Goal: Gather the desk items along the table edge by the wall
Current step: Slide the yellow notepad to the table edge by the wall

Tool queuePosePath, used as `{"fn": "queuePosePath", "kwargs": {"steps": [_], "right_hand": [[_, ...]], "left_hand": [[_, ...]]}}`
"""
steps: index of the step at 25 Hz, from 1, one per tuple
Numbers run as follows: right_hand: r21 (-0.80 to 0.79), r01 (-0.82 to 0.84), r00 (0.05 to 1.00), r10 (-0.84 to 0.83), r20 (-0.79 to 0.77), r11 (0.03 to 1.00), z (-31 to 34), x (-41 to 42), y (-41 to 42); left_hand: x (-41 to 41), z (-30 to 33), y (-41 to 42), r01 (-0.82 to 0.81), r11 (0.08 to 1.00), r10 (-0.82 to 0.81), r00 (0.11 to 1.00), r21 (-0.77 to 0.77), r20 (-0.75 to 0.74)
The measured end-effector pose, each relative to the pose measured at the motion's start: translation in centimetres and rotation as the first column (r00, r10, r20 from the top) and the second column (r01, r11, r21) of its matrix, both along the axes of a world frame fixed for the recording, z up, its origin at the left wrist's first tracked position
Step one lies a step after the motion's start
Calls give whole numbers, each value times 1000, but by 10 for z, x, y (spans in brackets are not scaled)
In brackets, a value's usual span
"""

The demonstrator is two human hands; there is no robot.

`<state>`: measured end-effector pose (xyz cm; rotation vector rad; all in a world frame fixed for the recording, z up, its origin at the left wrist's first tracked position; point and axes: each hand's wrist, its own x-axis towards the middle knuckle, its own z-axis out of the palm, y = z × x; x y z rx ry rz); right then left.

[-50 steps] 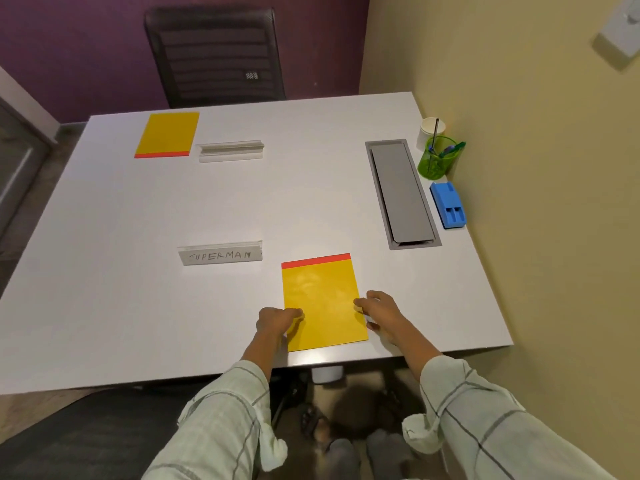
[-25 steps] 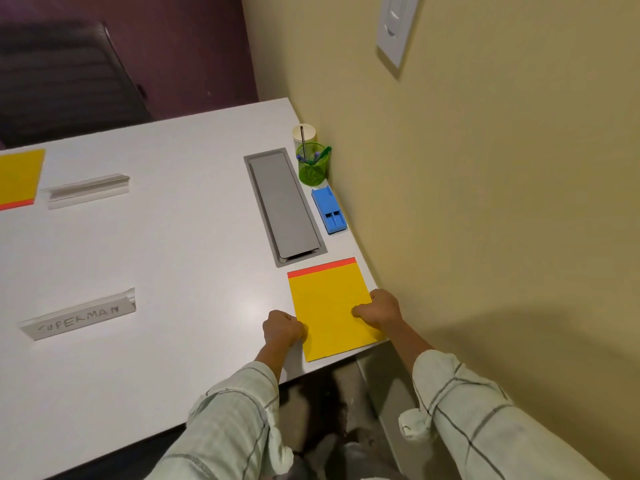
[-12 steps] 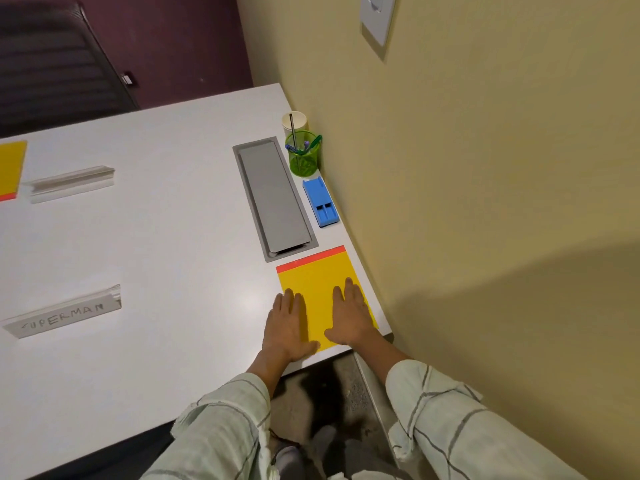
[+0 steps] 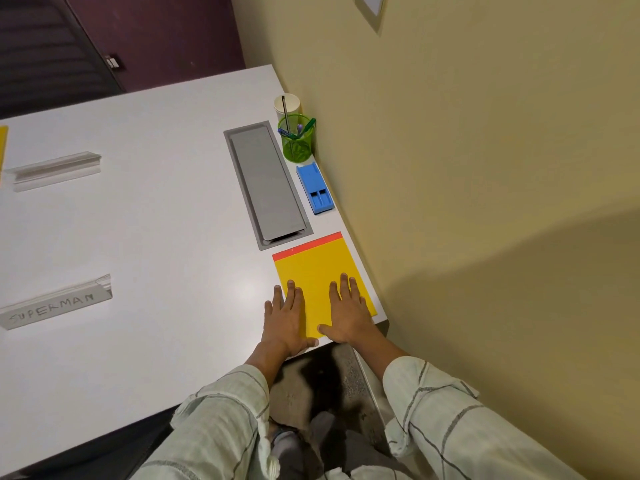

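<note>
**Pad at the wall-side corner, both hands flat**

Pad, yellow with a red strip on its far end, lies at the near corner of the table, its right side running along the edge by the wall. Your left hand lies flat with fingers spread, partly on the pad's left side and partly on the bare table. Your right hand lies flat on the pad, fingers spread, thumb near the pad's near edge. Neither hand grips anything.

Beyond the pad, along the same wall-side edge, you have a blue box, then a green pen cup, then a paper cup farthest back. A grey hatch is set into the table just left of these. Well to the left, a nameplate reading SUPERMAN sits near the left edge of the view, with a second nameplate farther back.
</note>
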<state>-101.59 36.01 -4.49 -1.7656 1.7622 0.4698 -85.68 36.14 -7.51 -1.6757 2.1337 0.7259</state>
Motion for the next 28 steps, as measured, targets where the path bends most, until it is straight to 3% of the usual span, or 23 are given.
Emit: {"fn": "queuePosePath", "kwargs": {"steps": [28], "right_hand": [[-2, -6, 998, 6, -55, 1000, -6, 1, -1]], "left_hand": [[-3, 7, 5, 50, 997, -47, 997, -64, 53]]}}
